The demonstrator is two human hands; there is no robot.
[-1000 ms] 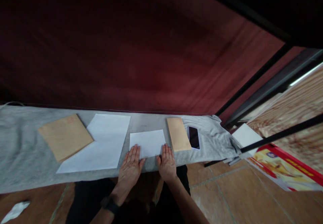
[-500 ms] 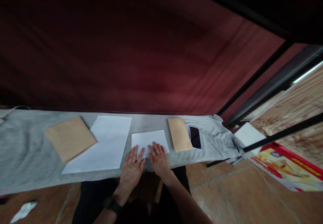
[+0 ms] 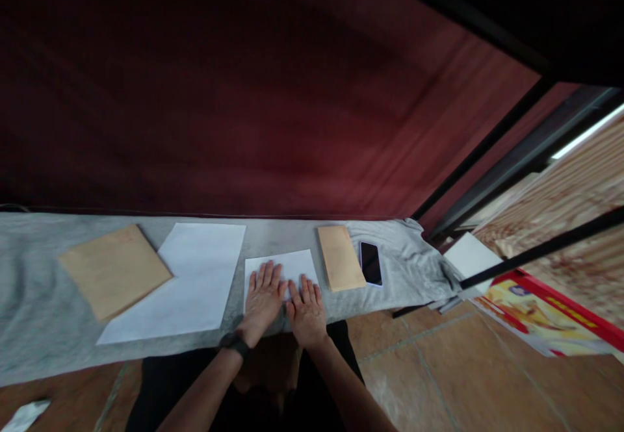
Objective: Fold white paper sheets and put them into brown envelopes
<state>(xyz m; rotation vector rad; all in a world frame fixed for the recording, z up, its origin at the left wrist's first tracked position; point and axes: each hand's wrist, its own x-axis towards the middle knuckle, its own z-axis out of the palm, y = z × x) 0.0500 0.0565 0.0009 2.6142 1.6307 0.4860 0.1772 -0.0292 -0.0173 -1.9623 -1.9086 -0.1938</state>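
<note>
Your left hand has slid forward, farther onto the small white sheet, since half a second ago, while your right hand stays near the sheet's closer edge. Beneath both hands runs a long, narrow surface covered by a soft grey cloth, rumpled at its far right end. Beyond your hands rises a dark red upright backdrop, faintly creased, and below them, past the cloth's near edge, are brownish-orange floor tiles. Well to the right of your hands, black bars slant across the view, with a glossy red and yellow box lower down. Left of your left hand lies a large, smooth white sheet, partly covered on its far side from you by a squarish piece of tan paper. Just right of your right hand is a narrow tan paper rectangle, and next to it a dark-screened phone with a pale edge. Both your hands are flat, palms down, fingers extended and slightly spread, gripping nothing; they rest on the small sheet, which lies under and ahead of your fingers. Your thumbs are very near each other, though whether they touch is unclear. A black watch circles your left wrist.
</note>
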